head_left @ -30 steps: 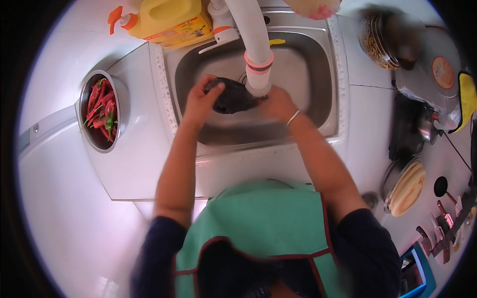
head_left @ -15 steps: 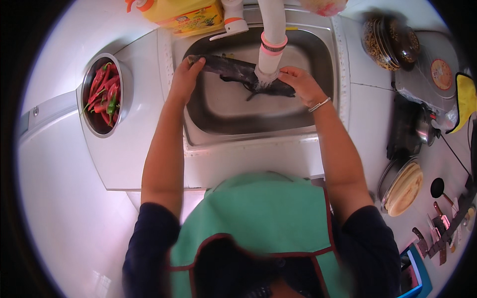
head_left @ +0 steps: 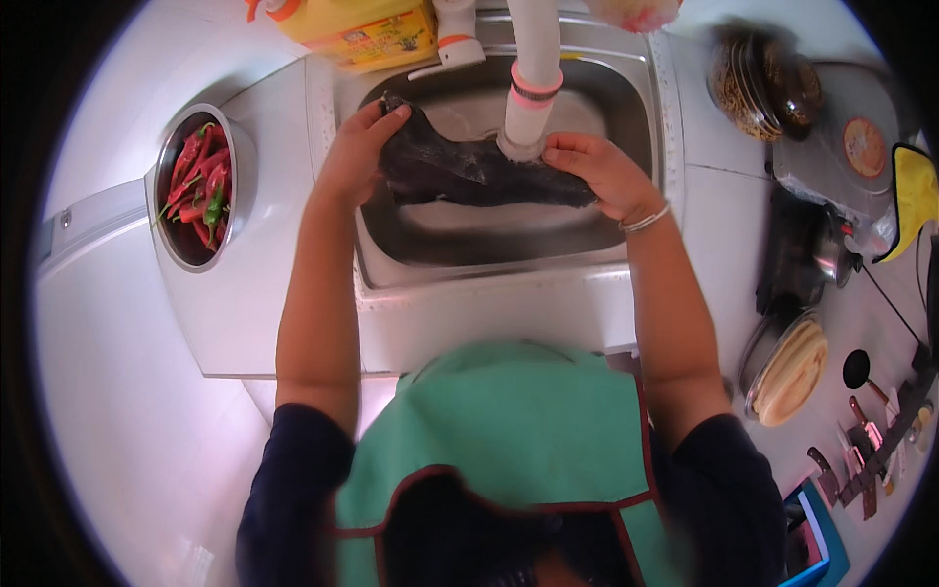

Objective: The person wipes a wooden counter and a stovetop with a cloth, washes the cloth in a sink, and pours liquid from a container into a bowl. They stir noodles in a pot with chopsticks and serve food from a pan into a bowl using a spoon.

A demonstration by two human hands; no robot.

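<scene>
A wide, dark, floppy sheet (head_left: 489, 181), wet-looking with pale streaks, stretches across the sink (head_left: 430, 249). It resembles kelp, though its kind is not certain. My left hand (head_left: 362, 147) pinches its upper left corner, thumb on top. At the other end, my right hand (head_left: 602, 171) grips the right edge between thumb and fingers. The white tap spout (head_left: 528, 127) with a pink ring ends right over the sheet's upper edge, between my hands. A little water glints at its mouth. Most of the basin floor behind the sheet is hidden.
A steel bowl of red and green chillies (head_left: 203, 191) stands on the counter at left. Behind the sink are a yellow jug (head_left: 367, 29) and a white spray nozzle (head_left: 456, 44). On the right are stacked flatbreads (head_left: 790, 372), knives on a rack (head_left: 885, 445) and a dark glass lid (head_left: 787, 88).
The dark sheet has opened out from a narrow, bunched strip into a broad, hanging piece. Its lower edge now hangs further toward me. Both hands keep hold of its ends.
</scene>
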